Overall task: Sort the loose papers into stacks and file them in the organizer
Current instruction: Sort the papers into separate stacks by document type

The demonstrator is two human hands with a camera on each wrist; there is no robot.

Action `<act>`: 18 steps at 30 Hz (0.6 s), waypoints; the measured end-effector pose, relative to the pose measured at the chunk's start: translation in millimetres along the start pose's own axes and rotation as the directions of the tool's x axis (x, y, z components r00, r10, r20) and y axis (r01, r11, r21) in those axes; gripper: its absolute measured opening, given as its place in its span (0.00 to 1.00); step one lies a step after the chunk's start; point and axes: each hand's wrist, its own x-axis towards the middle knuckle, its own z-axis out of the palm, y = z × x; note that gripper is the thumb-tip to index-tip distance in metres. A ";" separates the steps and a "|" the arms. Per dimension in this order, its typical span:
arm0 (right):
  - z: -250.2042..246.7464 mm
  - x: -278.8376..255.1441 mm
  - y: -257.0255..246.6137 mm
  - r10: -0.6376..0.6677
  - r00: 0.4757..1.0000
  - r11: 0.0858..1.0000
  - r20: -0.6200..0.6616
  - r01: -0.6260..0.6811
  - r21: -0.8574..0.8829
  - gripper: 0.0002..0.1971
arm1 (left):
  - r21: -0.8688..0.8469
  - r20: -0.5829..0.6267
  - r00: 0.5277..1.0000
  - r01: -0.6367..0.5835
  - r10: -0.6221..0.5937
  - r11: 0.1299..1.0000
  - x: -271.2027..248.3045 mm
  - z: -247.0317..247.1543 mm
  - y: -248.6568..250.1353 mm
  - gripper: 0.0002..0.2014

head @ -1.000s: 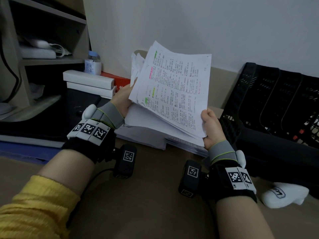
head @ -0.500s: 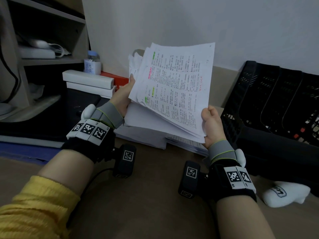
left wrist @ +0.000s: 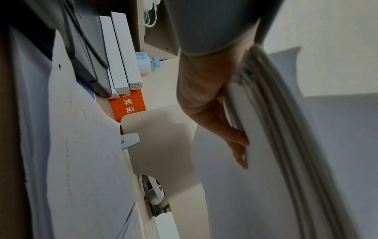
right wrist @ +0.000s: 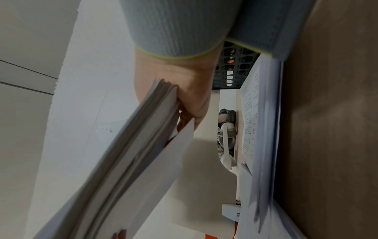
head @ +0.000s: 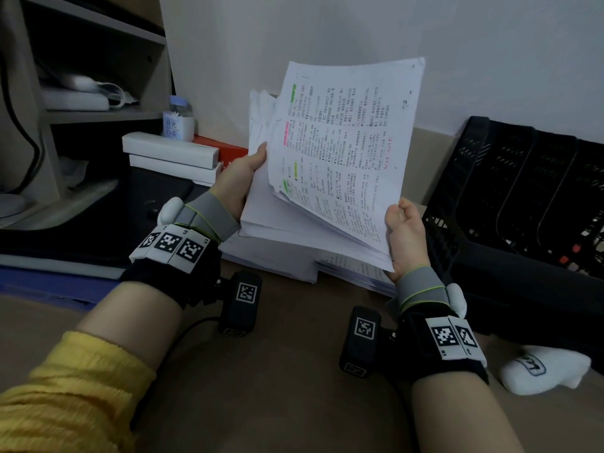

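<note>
I hold a thick bundle of printed papers [head: 340, 152] up in front of me, its top sheet marked with green and pink highlights. My left hand [head: 243, 183] grips the bundle's left edge, thumb on the front; in the left wrist view its fingers [left wrist: 235, 139] lie flat along the back of the bundle [left wrist: 286, 145]. At the bundle's lower right corner my right hand [head: 403, 230] grips the sheets; the right wrist view shows that corner [right wrist: 143, 122] wedged in the hand [right wrist: 192, 100]. More papers [head: 287, 256] lie stacked on the desk beneath. The black mesh organizer [head: 523, 197] stands at the right.
White boxes [head: 170, 155], an orange box [head: 228, 152] and a small bottle [head: 179, 119] sit at the back left beside a shelf unit [head: 81, 93]. A white sock-like object [head: 545, 371] lies at the right front. The wall is close behind the papers.
The bundle has tilted more upright and risen slightly. Both hands keep their hold on its edges.
</note>
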 end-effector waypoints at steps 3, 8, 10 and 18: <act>-1.2 -0.2 -0.2 -0.012 1.000 1.000 0.001 0.012 0.022 0.09 | 0.078 0.068 0.998 -0.008 0.002 0.997 4.6 -6.0 -3.2 0.16; -2.8 -0.6 0.7 -0.015 1.000 1.000 0.007 0.015 -0.002 0.09 | 0.258 0.152 0.988 0.000 -0.041 0.966 11.2 -15.7 -7.3 0.14; -3.2 -1.0 1.9 -0.016 1.000 1.000 0.001 0.016 -0.013 0.09 | 0.289 0.161 0.986 0.004 -0.053 0.957 10.8 -15.5 -8.5 0.16; 0.4 -6.7 -3.1 -0.086 0.991 0.996 -0.106 0.084 -0.027 0.10 | 0.247 0.128 0.991 0.012 -0.045 0.969 14.0 -17.1 -6.3 0.15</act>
